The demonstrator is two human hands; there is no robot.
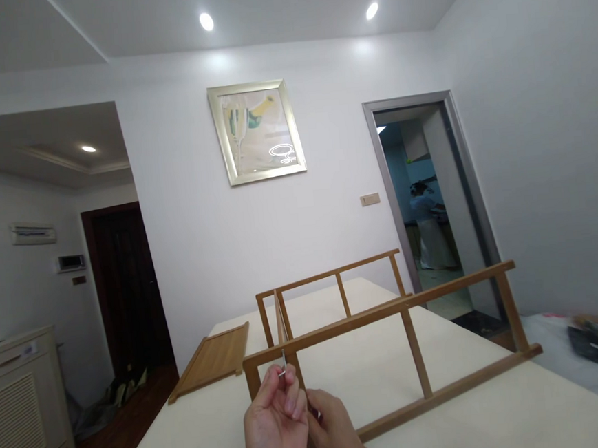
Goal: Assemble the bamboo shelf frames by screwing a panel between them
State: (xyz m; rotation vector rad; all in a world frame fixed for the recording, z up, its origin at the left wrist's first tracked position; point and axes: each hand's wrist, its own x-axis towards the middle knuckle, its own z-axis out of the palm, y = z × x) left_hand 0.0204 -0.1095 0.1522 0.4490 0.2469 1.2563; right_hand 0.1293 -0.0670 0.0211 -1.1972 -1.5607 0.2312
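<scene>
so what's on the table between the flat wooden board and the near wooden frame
Nothing: in the head view the white table is bare between the board and the near frame.

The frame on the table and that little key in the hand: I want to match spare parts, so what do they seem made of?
The frame looks like bamboo or light wood, honey-brown with a smooth, faintly glossy finish. The small L-shaped key pinched by the left hand looks like bare metal: thin, grey and slightly shiny. The flat panel matches the frame's tone.
</scene>
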